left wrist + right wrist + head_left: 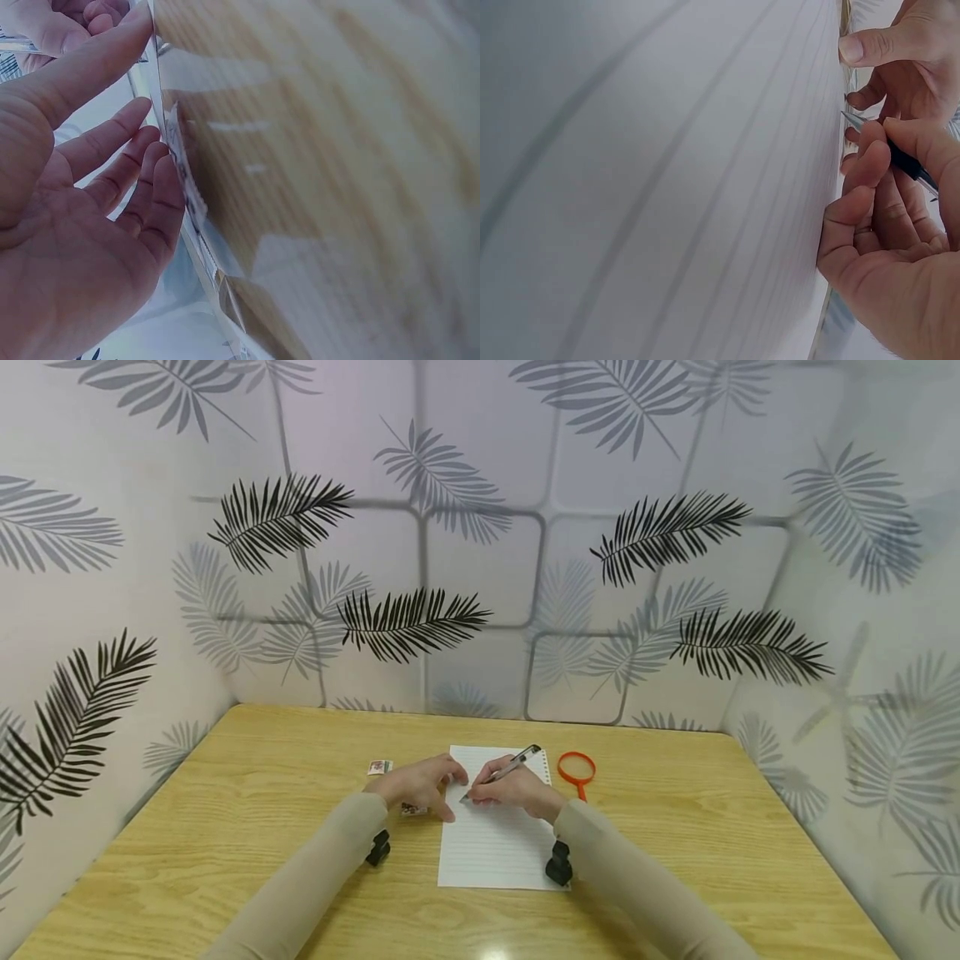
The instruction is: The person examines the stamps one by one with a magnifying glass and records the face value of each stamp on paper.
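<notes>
A lined sheet of paper (495, 852) with holes along its right edge lies on the wooden table. My right hand (513, 787) pinches a pen (517, 762) between thumb and fingers, its tip close to the sheet's upper left part. In the right wrist view the pen's metal point (851, 118) shows near the paper, and the curled lower fingers rest on the page. My left hand (422, 783) lies at the sheet's left edge, fingers loosely bent. The left wrist view shows its palm (82, 240) with nothing in it.
A red magnifying glass (577, 767) lies right of the paper. One small printed piece (380, 767) sits left of the sheet; another (414, 809) is partly covered by the left hand. A patterned wall covering (480, 552) rises behind the table (300, 752).
</notes>
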`<state>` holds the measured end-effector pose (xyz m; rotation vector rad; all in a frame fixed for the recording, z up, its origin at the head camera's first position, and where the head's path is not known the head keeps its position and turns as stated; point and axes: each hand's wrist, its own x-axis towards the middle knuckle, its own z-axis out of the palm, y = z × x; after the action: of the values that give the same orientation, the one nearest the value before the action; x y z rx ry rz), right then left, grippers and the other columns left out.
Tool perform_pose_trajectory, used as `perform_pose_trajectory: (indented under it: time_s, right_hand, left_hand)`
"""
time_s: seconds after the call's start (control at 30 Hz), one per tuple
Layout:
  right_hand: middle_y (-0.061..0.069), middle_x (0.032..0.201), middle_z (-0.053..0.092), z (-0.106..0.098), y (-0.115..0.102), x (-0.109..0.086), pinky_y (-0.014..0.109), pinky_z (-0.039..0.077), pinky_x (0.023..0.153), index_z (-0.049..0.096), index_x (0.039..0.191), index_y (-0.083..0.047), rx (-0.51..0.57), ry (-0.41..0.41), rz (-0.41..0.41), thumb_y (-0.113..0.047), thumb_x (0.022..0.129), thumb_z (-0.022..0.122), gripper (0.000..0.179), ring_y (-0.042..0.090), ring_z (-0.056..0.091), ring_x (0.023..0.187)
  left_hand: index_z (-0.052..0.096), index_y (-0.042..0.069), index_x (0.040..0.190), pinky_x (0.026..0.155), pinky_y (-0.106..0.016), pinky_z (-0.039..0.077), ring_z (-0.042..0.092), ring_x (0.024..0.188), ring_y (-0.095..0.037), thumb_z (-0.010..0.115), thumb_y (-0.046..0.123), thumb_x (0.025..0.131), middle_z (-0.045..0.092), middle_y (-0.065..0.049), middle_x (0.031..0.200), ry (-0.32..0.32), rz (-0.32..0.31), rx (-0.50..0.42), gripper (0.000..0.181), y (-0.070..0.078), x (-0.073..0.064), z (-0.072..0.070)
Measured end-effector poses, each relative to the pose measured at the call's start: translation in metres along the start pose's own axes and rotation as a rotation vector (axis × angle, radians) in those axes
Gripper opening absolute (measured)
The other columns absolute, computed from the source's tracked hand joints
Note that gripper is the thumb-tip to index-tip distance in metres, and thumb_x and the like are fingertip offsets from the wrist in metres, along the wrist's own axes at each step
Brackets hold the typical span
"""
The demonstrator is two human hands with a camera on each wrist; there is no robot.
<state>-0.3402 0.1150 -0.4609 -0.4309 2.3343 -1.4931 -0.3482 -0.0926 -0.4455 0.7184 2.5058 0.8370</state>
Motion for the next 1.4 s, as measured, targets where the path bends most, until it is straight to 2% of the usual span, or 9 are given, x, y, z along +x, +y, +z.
perform_pose_trajectory:
  time_s: [0.33, 0.6, 0.83, 1.07, 1.4]
  right_hand:
    - [-0.001, 0.074, 0.071, 0.0001, 0.0000, 0.0011, 0.023, 0.043, 0.060, 0.069, 0.084, -0.003, -0.038, -0.019, -0.001, -0.010, 0.084, 0.075, 0.010, 0.010, 0.058, 0.066]
    - [-0.001, 0.074, 0.071, -0.0013, 0.0030, 0.0042, 0.023, 0.044, 0.061, 0.068, 0.079, -0.006, -0.009, -0.014, 0.023, -0.010, 0.085, 0.074, 0.009, 0.010, 0.057, 0.066]
    - [-0.001, 0.073, 0.070, -0.0004, 0.0012, 0.0037, 0.023, 0.043, 0.060, 0.067, 0.080, -0.005, -0.028, -0.013, 0.022, -0.010, 0.084, 0.075, 0.010, 0.010, 0.055, 0.065]
    - [-0.001, 0.073, 0.071, -0.0015, 0.0039, 0.0020, 0.022, 0.046, 0.063, 0.068, 0.080, -0.007, -0.004, 0.017, 0.054, -0.011, 0.085, 0.075, 0.009, 0.010, 0.058, 0.068]
    - [0.001, 0.073, 0.071, -0.0012, 0.0026, -0.0004, 0.023, 0.043, 0.060, 0.068, 0.084, -0.002, -0.007, 0.047, 0.043, -0.011, 0.083, 0.076, 0.012, 0.010, 0.056, 0.064]
  left_hand:
    - [0.060, 0.011, 0.122, 0.102, -0.045, 0.041, 0.048, 0.118, -0.026, 0.085, 0.011, 0.076, 0.050, -0.005, 0.124, 0.003, 0.002, 0.001, 0.053, 0.0000, -0.0005, -0.0009]
    - [0.060, 0.010, 0.123, 0.103, -0.044, 0.041, 0.049, 0.118, -0.026, 0.085, 0.012, 0.076, 0.050, -0.005, 0.125, 0.000, 0.018, 0.016, 0.053, -0.0018, 0.0008, -0.0004]
    - [0.060, 0.010, 0.123, 0.103, -0.044, 0.040, 0.048, 0.118, -0.025, 0.085, 0.010, 0.075, 0.049, -0.005, 0.125, 0.003, 0.009, 0.009, 0.054, -0.0022, -0.0005, -0.0004]
    - [0.060, 0.011, 0.121, 0.102, -0.044, 0.041, 0.048, 0.118, -0.026, 0.085, 0.011, 0.076, 0.050, -0.003, 0.124, -0.002, 0.013, 0.013, 0.052, -0.0004, -0.0007, 0.0002]
    - [0.060, 0.012, 0.121, 0.102, -0.044, 0.041, 0.048, 0.116, -0.025, 0.085, 0.012, 0.076, 0.050, -0.003, 0.123, 0.000, 0.007, 0.017, 0.051, 0.0005, -0.0015, -0.0003]
